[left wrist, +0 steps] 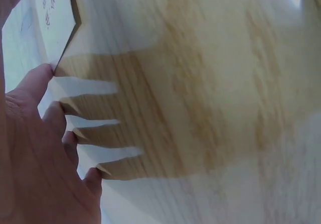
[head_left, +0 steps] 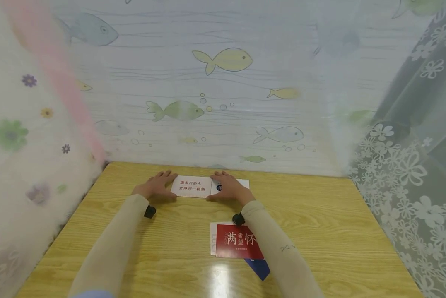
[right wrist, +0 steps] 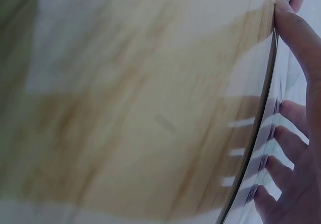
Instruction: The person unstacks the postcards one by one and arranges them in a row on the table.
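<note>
A white card with red lettering lies flat near the back of the table. At its left end, my left hand touches the corners with thumb and forefinger, the other fingers spread on the table. My right hand is at the card's right end, its thumb by the lower corner. Under that hand lies a second white card with a dark round mark, partly hidden by it. In the right wrist view, the fingertips rest on this second card, thumb at the near edge.
Nearer me on the wood-grain table is a small overlapping pile: a red card with white lettering over a pale card and a blue card. My right forearm covers part of it. A fish-patterned curtain hangs along the back edge.
</note>
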The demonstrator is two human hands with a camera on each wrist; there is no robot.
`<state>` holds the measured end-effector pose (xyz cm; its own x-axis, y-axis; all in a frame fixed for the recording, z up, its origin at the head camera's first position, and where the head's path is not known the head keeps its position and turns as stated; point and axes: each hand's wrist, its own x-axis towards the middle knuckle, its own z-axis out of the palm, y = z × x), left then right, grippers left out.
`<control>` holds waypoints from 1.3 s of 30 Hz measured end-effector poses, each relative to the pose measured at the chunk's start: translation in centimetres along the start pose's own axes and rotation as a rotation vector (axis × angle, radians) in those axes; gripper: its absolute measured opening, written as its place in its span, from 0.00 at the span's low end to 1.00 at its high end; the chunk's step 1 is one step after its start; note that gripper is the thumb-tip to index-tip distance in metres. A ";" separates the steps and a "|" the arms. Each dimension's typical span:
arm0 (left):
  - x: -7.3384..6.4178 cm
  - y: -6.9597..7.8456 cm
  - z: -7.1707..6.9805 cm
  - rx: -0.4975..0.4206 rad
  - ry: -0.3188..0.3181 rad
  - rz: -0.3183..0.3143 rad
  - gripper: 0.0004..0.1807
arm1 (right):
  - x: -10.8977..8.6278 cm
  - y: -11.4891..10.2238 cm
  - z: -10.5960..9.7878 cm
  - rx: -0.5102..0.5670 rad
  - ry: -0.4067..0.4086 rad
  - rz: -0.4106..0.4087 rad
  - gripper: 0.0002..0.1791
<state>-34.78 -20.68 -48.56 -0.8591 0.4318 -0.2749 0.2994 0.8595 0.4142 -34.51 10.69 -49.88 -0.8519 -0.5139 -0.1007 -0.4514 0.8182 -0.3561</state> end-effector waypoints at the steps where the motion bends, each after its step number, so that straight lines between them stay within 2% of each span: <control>1: 0.0 -0.1 0.1 -0.003 0.003 0.001 0.56 | 0.0 0.0 0.0 -0.002 -0.004 0.004 0.51; 5: 0.1 -0.5 0.4 -0.005 0.025 0.025 0.55 | 0.0 -0.1 0.0 0.003 -0.014 0.017 0.52; 11: -0.1 -0.7 0.5 -0.035 0.070 0.055 0.55 | 0.0 0.0 -0.1 0.024 -0.016 -0.007 0.53; 15: -0.6 -0.4 0.4 0.002 0.143 0.115 0.52 | -0.3 0.2 -0.9 0.047 -0.002 -0.040 0.54; 18: -0.9 0.0 0.5 0.040 0.208 0.165 0.49 | -1.4 0.2 -2.0 0.081 0.025 -0.058 0.53; 23: -2.4 1.1 1.6 0.033 0.252 0.221 0.48 | -5.0 0.3 -3.6 0.153 0.058 -0.100 0.50; 27: -4.0 2.9 3.4 -0.005 0.261 0.285 0.46 | -8.7 0.3 -4.0 0.184 0.055 -0.144 0.49; 32: -6.2 5.7 6.0 -0.023 0.248 0.345 0.44 | -13.4 0.5 -3.3 0.184 0.053 -0.168 0.49; 39: -8.3 9.6 8.9 -0.049 0.190 0.380 0.43 | -18.7 1.1 -1.1 0.197 0.009 -0.120 0.51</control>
<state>-21.04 -13.57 -49.98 -0.7542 0.6531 0.0678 0.5932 0.6334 0.4970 -19.38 21.50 -47.40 -0.7981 -0.6013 -0.0384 -0.4899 0.6846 -0.5398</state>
